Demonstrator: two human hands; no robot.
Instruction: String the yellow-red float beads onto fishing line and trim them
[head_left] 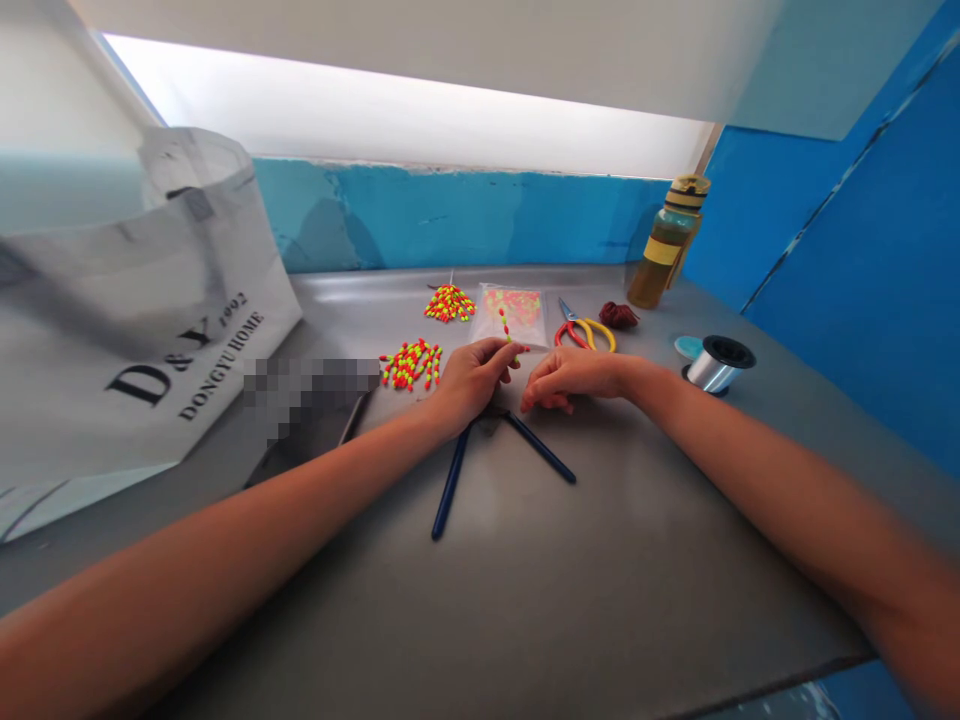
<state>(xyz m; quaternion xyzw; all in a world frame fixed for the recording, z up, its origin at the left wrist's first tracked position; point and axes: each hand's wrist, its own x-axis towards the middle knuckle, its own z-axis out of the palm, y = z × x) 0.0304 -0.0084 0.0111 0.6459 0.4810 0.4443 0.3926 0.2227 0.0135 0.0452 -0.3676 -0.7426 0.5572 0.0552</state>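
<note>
My left hand (472, 382) pinches a thin strand of red and yellow-green beads (504, 325), which rises from its fingertips over a clear plastic bag of beads (510, 315). My right hand (574, 380) rests just to the right, fingers loosely curled, holding nothing. Its fingertips are close to my left hand. Two dark blue rods (451, 482) spread in a V below my hands, and their joined end is hidden under my left hand. Two loose piles of matching beads (410, 364) lie to the left of the bag.
Red-and-yellow-handled scissors (583, 333), a dark red thread bundle (618, 316), a clear line spool (716, 365) and an amber bottle (666, 250) stand on the grey table (600, 600) to the right. A large white tote bag (142, 330) sits at left, before a blue wall (450, 220).
</note>
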